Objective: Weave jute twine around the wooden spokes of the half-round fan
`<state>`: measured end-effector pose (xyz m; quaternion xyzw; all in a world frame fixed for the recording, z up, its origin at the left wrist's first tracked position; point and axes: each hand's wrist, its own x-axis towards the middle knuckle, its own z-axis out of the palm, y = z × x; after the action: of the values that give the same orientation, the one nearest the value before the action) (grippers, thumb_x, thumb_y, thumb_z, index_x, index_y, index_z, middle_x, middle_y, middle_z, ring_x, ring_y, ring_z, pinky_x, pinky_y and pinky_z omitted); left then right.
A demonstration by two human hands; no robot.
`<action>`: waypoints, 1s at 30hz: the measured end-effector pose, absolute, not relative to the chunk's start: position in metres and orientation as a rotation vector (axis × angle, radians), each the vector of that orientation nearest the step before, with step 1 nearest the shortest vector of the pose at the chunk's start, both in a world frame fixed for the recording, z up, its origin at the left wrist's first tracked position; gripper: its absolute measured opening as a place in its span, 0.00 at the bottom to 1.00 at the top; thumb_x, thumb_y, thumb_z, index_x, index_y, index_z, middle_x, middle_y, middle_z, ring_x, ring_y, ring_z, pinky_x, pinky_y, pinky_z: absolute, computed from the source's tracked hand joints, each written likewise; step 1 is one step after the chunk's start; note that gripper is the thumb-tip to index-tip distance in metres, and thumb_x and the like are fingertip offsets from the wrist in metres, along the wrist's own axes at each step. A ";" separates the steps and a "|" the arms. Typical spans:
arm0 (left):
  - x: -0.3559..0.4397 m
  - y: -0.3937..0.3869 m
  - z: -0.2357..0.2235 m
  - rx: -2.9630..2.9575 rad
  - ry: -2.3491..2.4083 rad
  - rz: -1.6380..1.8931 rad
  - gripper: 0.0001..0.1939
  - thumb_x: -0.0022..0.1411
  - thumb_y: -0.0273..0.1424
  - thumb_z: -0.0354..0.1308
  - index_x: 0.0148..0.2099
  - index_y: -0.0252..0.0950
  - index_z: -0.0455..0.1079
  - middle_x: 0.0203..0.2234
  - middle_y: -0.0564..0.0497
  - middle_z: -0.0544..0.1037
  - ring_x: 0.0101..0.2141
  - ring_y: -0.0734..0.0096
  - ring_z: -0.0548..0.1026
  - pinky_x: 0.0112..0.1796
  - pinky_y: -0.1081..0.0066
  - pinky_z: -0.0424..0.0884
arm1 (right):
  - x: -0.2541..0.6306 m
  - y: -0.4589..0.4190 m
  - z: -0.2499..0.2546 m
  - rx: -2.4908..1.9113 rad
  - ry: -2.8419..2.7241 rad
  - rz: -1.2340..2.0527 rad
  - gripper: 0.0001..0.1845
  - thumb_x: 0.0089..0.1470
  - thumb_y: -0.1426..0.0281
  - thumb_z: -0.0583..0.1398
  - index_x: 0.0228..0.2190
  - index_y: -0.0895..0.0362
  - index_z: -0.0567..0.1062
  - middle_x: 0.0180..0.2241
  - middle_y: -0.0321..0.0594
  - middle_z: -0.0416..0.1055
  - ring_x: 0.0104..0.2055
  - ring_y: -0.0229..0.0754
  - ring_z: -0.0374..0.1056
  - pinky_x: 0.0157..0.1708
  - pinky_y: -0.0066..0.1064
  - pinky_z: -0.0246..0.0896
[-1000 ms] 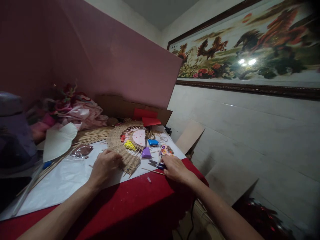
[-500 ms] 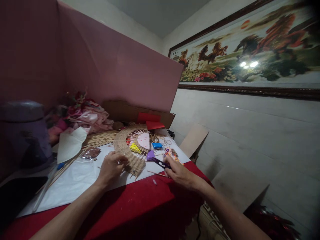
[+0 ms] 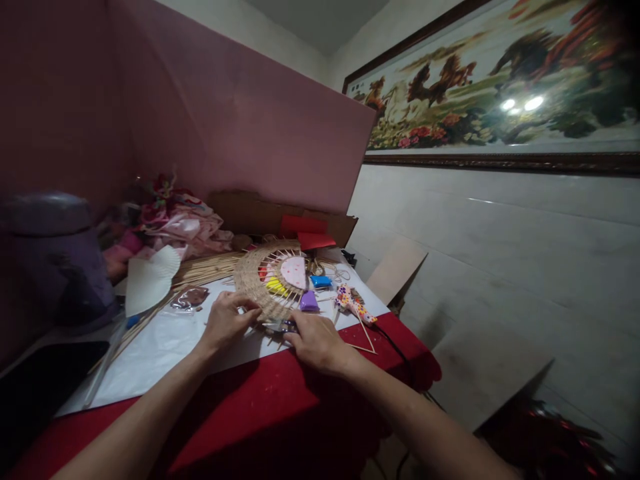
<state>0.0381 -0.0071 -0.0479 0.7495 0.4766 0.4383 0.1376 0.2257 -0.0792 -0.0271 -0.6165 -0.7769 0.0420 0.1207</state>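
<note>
A woven straw half-ring [image 3: 249,273] lies on white paper, with thin sticks fanning out from a pink half-round centre piece [image 3: 293,272]. Yellow and red patches show between the sticks. At the near left edge of the weave, my left hand [image 3: 231,321] is closed, thumb and fingers pinching its rim. My right hand [image 3: 319,340] grips a pair of dark-handled scissors [image 3: 287,326], the metal blades pointing left against the near end of the weave. Its fingers hide most of the handles. A purple packet [image 3: 309,302] lies just beyond the right hand.
Right of the weave are a blue packet [image 3: 321,282] and a flower-patterned glue gun [image 3: 356,305] with a black cord. Bundled sticks [image 3: 205,270], a white pleated piece [image 3: 153,280] and a purple flask [image 3: 60,260] stand or lie leftward. A red cloth [image 3: 240,407] hangs at the front.
My right hand has moved left with the scissors, from beside the purple packet to the weave's near end. My left hand stays at the rim. The view has shifted slightly.
</note>
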 end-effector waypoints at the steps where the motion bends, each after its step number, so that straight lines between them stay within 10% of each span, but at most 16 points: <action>1: 0.038 -0.006 -0.048 2.173 1.376 1.276 0.05 0.48 0.32 0.59 0.22 0.41 0.74 0.24 0.52 0.78 0.35 0.62 0.70 0.39 0.63 0.64 | 0.224 -0.077 -0.026 -1.793 -2.267 0.150 0.13 0.54 0.64 0.56 0.41 0.55 0.69 0.38 0.45 0.75 0.38 0.48 0.70 0.32 0.33 0.53; 30: 0.031 0.010 -0.060 2.128 1.377 1.414 0.04 0.45 0.34 0.61 0.21 0.41 0.74 0.32 0.51 0.76 0.41 0.58 0.70 0.49 0.55 0.57 | 0.192 -0.046 -0.022 -1.676 -2.305 0.089 0.18 0.57 0.59 0.51 0.39 0.56 0.75 0.39 0.45 0.76 0.41 0.46 0.71 0.35 0.32 0.57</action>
<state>0.0312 0.0101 -0.0601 0.7279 0.4711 0.4837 0.1190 0.1920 -0.0461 -0.0223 -0.5815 -0.8000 0.0308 0.1447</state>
